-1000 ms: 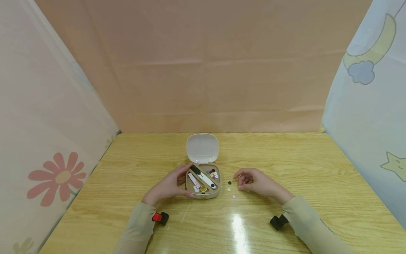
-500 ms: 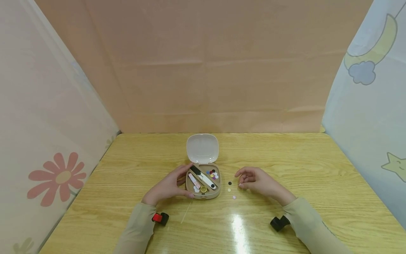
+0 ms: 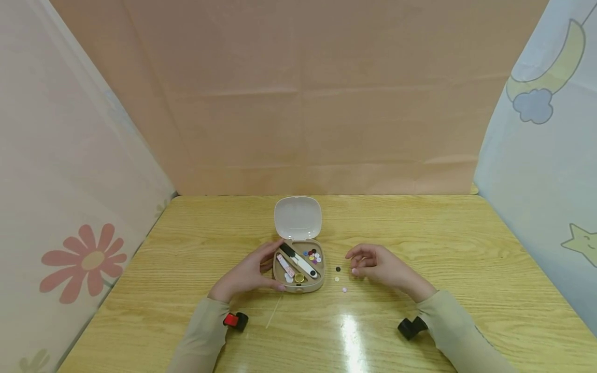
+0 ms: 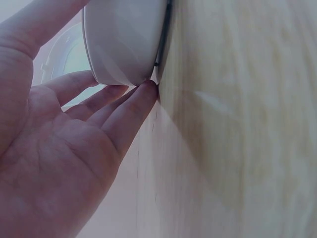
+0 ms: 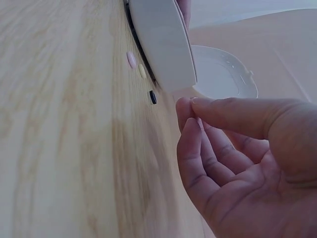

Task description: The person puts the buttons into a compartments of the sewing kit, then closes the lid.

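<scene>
A small beige sewing box stands on the wooden table with its pale lid raised. My left hand grips the box at its left side, thumb at the front edge and fingers along the side and back corner. Inside are black-and-white thread snips, a small pink-and-white packet, a gold ring-like piece and several coloured buttons. My right hand hovers right of the box, fingers loosely curled, nothing visible in them. Near its fingertips lie a black button, a cream button and a pink button.
A thin pale strip lies on the table in front of the box. An orange-pink cloth backdrop closes off the far edge. Patterned cloth hangs at both sides.
My right hand has drawn back very slightly to the right, away from the black button. The left hand and the box have stayed put.
</scene>
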Demonstrator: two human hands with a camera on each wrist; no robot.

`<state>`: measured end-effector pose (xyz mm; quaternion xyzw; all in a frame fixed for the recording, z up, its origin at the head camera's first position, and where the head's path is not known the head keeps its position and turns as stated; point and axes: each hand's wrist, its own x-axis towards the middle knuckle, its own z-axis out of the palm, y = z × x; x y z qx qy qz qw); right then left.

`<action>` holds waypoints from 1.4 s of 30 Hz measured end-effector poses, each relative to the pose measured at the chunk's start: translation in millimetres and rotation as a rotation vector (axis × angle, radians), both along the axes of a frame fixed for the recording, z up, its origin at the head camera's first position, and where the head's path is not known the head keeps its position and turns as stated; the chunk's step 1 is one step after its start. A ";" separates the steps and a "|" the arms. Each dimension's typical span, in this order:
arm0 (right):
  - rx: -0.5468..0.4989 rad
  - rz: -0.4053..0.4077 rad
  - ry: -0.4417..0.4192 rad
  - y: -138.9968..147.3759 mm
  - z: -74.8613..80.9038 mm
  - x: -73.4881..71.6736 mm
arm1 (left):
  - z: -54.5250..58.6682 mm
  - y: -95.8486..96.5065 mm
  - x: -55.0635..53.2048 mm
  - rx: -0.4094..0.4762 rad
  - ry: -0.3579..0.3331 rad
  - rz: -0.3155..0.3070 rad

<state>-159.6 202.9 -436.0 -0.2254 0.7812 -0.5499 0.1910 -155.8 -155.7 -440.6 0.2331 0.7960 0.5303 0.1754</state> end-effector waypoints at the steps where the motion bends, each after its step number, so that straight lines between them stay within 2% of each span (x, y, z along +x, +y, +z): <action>1: -0.002 0.000 0.000 0.2 0.1 -0.1 | -0.6 -0.2 -0.2 0.001 -0.001 0.000; 6: -0.012 -0.019 -0.020 0.5 1.3 -0.6 | 1.7 0.2 1.5 0.013 -0.007 -0.007; 13: -0.074 -0.061 -0.073 -1.0 3.4 -4.3 | 23.0 3.5 9.8 0.019 -0.024 -0.017; 17: -0.103 -0.078 -0.113 -2.6 6.2 -6.0 | 27.3 4.4 11.8 0.016 -0.016 -0.020; 24: -0.133 -0.088 -0.158 -7.1 8.5 -8.8 | 25.5 4.1 10.7 0.017 -0.014 -0.022; 36: -0.132 -0.078 -0.121 -20.5 16.7 -16.5 | 29.7 6.0 12.5 0.016 -0.019 -0.014; 38: -0.130 -0.074 -0.116 -22.7 18.3 -17.0 | 26.6 6.0 11.0 0.012 -0.017 -0.012; 42: -0.135 -0.068 -0.110 -26.4 19.6 -18.1 | 12.5 3.8 5.1 0.004 -0.001 -0.007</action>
